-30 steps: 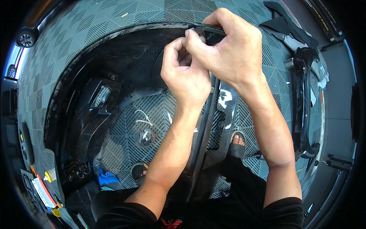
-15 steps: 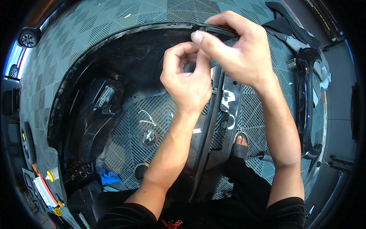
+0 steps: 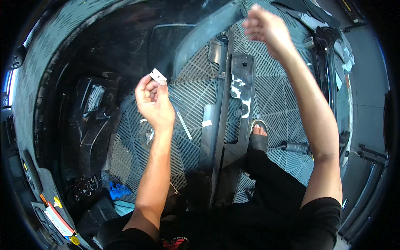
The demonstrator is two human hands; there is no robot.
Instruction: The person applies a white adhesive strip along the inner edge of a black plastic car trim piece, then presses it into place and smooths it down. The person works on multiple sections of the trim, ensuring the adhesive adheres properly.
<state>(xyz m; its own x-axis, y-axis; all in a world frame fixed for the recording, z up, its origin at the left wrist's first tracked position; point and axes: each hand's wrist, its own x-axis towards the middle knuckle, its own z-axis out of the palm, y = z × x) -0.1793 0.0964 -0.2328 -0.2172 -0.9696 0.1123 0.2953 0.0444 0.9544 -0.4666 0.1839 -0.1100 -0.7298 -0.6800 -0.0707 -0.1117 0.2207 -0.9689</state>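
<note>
Between the thumb and fingers of my left hand (image 3: 155, 100) is a small flat white notched piece (image 3: 158, 76), shaped like a scraper blade. That hand hovers over the inside of a large black curved car bumper shell (image 3: 137, 46). My right hand (image 3: 268, 31) is raised at the upper right, its loosely bent fingers slightly blurred and nothing visible in them. Close to its fingertips is the upper end of a dark grey flap (image 3: 204, 35); contact is unclear. Below the hands runs a long black bar with a bracket plate (image 3: 243, 77) bearing white patches.
A thin pale strip (image 3: 183, 124) shows against the grey grid floor tiles (image 3: 275, 89). Blue cloth (image 3: 119, 190) lies at lower left, near a box and yellow-capped items (image 3: 58, 202). My sandalled foot (image 3: 259, 132) stands beside the bar. More black car parts (image 3: 327, 62) lie at right.
My hands have come apart from over the bumper's far edge. The left moved down and left with the white piece now visible; the right stayed high. The view shifted, showing the grey flap.
</note>
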